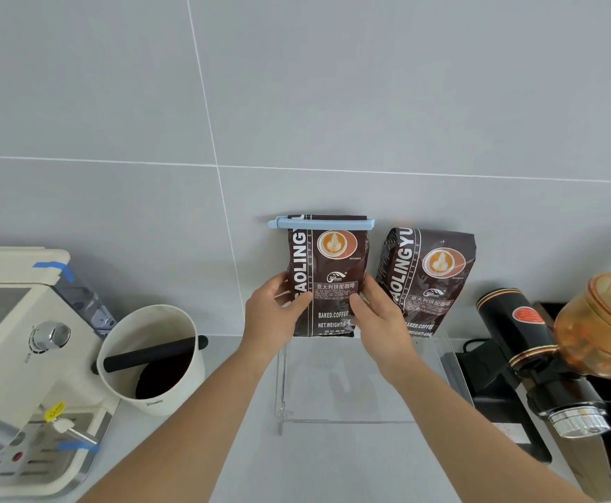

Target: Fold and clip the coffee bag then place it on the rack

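Observation:
A dark brown coffee bag (329,270) stands upright against the grey tiled wall, its folded top held by a light blue clip (320,223). My left hand (275,314) grips the bag's left side and my right hand (380,317) grips its right side, thumbs on the front. The bag's bottom edge sits at the back of a clear acrylic rack (333,421). A second, unclipped coffee bag (427,281) leans against the wall on the rack's right side.
A cream espresso machine (17,357) fills the left. Beside it is a white knock box (155,357) with a black bar across it. A black grinder (536,353) with an amber hopper (601,324) stands at the right.

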`<action>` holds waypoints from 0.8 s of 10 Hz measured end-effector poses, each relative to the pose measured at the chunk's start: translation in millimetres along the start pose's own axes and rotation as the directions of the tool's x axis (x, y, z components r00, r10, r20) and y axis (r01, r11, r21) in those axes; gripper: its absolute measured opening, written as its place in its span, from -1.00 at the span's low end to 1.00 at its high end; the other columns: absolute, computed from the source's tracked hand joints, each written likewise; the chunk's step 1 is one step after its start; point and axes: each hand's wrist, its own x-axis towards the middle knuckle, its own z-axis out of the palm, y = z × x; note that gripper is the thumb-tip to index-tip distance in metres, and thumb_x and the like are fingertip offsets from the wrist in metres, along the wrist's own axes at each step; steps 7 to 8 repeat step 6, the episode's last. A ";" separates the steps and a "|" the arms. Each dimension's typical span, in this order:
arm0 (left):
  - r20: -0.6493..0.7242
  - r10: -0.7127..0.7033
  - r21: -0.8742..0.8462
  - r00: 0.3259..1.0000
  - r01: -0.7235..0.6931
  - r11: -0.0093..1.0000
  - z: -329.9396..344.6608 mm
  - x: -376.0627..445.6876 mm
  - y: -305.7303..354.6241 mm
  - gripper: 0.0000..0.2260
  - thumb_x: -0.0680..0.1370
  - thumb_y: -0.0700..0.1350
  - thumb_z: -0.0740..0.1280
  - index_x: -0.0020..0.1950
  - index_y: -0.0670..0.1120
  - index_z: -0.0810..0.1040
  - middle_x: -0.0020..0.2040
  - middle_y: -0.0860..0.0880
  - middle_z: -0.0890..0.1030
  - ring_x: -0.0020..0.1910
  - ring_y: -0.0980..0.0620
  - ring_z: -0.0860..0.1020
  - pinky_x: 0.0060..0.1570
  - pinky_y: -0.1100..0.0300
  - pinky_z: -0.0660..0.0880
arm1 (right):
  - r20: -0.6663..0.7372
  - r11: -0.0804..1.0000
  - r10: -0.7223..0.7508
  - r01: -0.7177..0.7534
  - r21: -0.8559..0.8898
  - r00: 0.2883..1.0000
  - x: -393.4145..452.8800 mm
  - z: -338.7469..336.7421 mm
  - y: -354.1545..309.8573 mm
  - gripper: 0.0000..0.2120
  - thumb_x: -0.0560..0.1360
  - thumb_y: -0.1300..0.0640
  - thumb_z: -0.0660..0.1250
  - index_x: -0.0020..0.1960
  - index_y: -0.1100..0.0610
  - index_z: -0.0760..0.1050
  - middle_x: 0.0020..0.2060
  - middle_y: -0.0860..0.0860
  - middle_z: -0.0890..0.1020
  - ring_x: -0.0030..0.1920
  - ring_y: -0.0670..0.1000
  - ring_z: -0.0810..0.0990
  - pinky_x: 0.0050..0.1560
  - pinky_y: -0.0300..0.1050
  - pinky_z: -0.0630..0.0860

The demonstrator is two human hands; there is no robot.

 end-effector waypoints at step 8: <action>-0.003 -0.226 -0.232 0.974 0.220 0.948 -25.0 -16.9 5.1 -0.65 0.46 -0.10 0.45 0.23 -0.09 0.57 0.04 -0.02 0.66 -0.02 0.12 0.62 0.02 0.18 0.54 | -0.012 1.000 0.028 -0.028 0.005 1.000 -22.9 -11.1 -22.7 -0.54 0.63 0.11 0.19 -0.16 -0.43 0.61 -0.17 -0.49 0.65 -0.10 -0.46 0.58 0.05 -0.28 0.42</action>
